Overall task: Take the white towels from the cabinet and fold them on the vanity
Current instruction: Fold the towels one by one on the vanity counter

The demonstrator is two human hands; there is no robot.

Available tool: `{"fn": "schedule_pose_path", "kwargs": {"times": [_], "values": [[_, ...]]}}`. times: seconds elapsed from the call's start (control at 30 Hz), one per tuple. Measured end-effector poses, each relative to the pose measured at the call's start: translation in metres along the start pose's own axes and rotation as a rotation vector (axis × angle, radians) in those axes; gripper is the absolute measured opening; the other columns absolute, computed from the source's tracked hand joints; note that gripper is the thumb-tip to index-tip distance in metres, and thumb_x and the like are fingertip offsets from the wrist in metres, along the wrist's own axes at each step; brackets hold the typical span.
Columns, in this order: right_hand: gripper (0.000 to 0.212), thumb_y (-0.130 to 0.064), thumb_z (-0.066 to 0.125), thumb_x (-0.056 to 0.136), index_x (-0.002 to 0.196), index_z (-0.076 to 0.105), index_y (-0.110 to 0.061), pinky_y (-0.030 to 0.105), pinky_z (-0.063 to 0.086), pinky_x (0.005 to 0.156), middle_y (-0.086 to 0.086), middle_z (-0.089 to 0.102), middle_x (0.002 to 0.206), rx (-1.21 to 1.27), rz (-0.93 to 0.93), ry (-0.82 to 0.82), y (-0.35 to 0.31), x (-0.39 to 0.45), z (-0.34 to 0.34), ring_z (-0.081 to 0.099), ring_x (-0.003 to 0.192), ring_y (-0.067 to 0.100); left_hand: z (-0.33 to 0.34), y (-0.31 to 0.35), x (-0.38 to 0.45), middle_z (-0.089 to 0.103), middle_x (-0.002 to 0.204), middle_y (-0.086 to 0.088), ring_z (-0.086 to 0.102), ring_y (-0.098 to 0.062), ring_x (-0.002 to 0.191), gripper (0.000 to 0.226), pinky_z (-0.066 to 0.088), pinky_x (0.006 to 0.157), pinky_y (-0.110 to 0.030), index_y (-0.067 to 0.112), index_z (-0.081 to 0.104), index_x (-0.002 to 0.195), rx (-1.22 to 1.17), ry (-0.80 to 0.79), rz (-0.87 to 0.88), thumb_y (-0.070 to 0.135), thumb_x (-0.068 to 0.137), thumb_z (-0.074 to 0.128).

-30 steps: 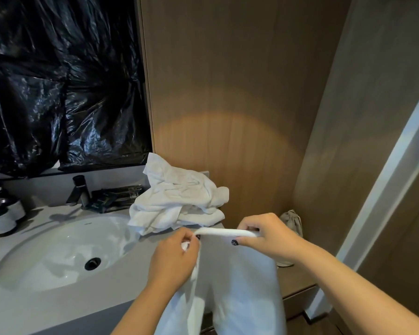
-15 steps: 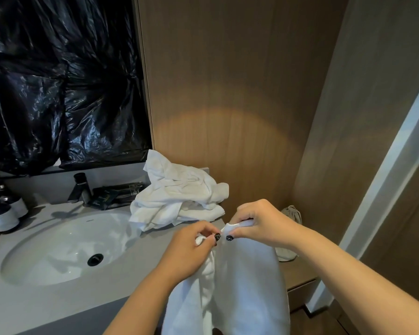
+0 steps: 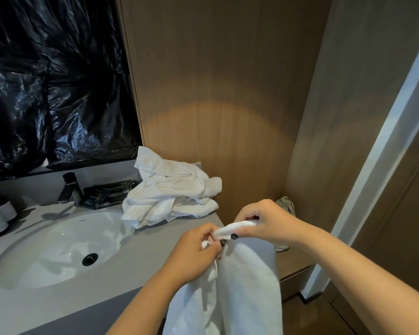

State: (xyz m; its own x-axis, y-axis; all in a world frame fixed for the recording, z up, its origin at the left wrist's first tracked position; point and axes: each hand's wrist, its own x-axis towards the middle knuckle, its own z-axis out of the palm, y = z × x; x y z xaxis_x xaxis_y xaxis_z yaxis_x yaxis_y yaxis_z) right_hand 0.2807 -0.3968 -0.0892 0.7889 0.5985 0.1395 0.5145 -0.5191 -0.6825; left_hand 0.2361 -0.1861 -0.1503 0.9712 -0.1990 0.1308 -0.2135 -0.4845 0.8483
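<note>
While the gray vanity [image 3: 140, 267] carries a crumpled heap of white towels [image 3: 172, 189] beside its sink [image 3: 58, 247], 1 white towel [image 3: 247, 281] hangs off its front edge. Left hand [image 3: 191, 257] and right hand [image 3: 264, 221] pinch its top edge, nearly touching.

Dim, warm wall glow; wide-angle edge distortion.

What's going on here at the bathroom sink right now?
A person is folding white towels. Both hands, left hand and right hand, pinch the top edge of a white towel, which hangs down in front of the grey vanity. A crumpled pile of white towels sits unfolded on the counter beside the sink basin.
</note>
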Motion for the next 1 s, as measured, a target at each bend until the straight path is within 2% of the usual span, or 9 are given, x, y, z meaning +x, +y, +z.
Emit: {"fn": "schedule_pose_path", "kwargs": {"times": [0.23,0.4,0.5,0.6,0.7,0.77,0.83,0.93,1.0], "values": [[0.006,-0.032,0.068,0.09,0.086,0.072,-0.03,0.03,0.049,0.064,-0.015,0.066,0.079,-0.147,0.163,0.041,0.031,-0.022,-0.019,0.06,0.075,0.007,-0.013,-0.02,0.013,0.069,0.076,0.008,0.059,-0.006,0.07,0.016,0.042,0.058,-0.017,0.023,0.063,0.076,-0.07,0.359,-0.19,0.009,0.083,0.062],[0.013,-0.024,0.062,0.094,0.092,0.072,-0.032,0.034,0.057,0.073,-0.013,0.069,0.088,-0.105,0.194,0.118,0.038,-0.032,-0.028,0.064,0.084,0.008,-0.023,-0.037,0.017,0.07,0.076,0.012,0.061,0.0,0.077,0.021,0.04,0.062,-0.018,0.025,0.066,0.074,-0.176,0.511,-0.247,0.005,0.082,0.064],[0.027,-0.021,0.06,0.094,0.109,0.062,-0.044,0.024,0.054,0.067,-0.012,0.067,0.089,0.082,0.234,0.188,0.03,-0.028,-0.021,0.064,0.077,0.006,-0.02,-0.036,0.017,0.07,0.085,0.009,0.063,-0.003,0.084,0.019,0.042,0.063,-0.016,0.028,0.065,0.09,-0.239,0.558,-0.25,0.009,0.085,0.067],[0.032,-0.015,0.059,0.094,0.11,0.061,-0.043,0.029,0.047,0.063,0.015,0.063,0.087,0.328,0.3,0.266,0.019,-0.019,-0.012,0.058,0.071,0.018,-0.021,-0.037,0.014,0.064,0.102,0.009,0.061,-0.009,0.087,0.024,0.044,0.064,-0.024,0.032,0.06,0.104,-0.345,0.609,-0.285,0.015,0.088,0.068],[0.028,-0.011,0.057,0.094,0.096,0.071,-0.035,0.018,0.045,0.061,-0.001,0.064,0.094,0.476,0.315,0.323,0.009,-0.009,0.0,0.059,0.076,0.011,-0.026,-0.041,0.011,0.063,0.108,0.001,0.055,-0.017,0.074,0.02,0.042,0.057,-0.029,0.028,0.06,0.106,-0.49,0.654,-0.352,0.017,0.091,0.067],[0.025,-0.013,0.057,0.095,0.091,0.075,-0.03,0.019,0.043,0.058,-0.002,0.064,0.08,0.528,0.338,0.296,0.005,-0.003,0.008,0.055,0.066,0.012,-0.029,-0.043,0.008,0.064,0.108,-0.004,0.054,-0.017,0.072,0.021,0.041,0.054,-0.028,0.025,0.061,0.106,-0.592,0.66,-0.404,0.019,0.089,0.071],[0.018,-0.015,0.063,0.092,0.092,0.077,-0.027,0.02,0.042,0.055,0.002,0.062,0.066,0.601,0.341,0.227,-0.001,0.001,0.015,0.052,0.057,0.014,-0.031,-0.042,0.004,0.067,0.106,-0.008,0.063,-0.022,0.083,0.031,0.051,0.063,-0.033,0.02,0.06,0.107,-0.695,0.665,-0.399,0.018,0.083,0.078],[0.024,-0.008,0.077,0.076,0.097,0.078,-0.02,0.028,0.056,0.074,0.009,0.075,0.094,0.715,0.27,0.087,-0.011,0.005,0.021,0.071,0.087,0.022,-0.035,-0.038,-0.001,0.072,0.107,-0.015,0.071,-0.026,0.096,0.044,0.056,0.081,-0.039,0.008,0.061,0.114,-0.851,0.618,-0.331,0.011,0.076,0.083],[0.03,-0.007,0.078,0.072,0.098,0.077,-0.022,0.027,0.058,0.078,0.007,0.076,0.094,0.582,0.198,0.044,-0.018,0.009,0.027,0.072,0.093,0.019,-0.038,-0.034,-0.003,0.074,0.107,-0.016,0.072,-0.027,0.098,0.045,0.056,0.084,-0.039,0.006,0.065,0.111,-0.899,0.552,-0.293,0.015,0.071,0.082]]}}
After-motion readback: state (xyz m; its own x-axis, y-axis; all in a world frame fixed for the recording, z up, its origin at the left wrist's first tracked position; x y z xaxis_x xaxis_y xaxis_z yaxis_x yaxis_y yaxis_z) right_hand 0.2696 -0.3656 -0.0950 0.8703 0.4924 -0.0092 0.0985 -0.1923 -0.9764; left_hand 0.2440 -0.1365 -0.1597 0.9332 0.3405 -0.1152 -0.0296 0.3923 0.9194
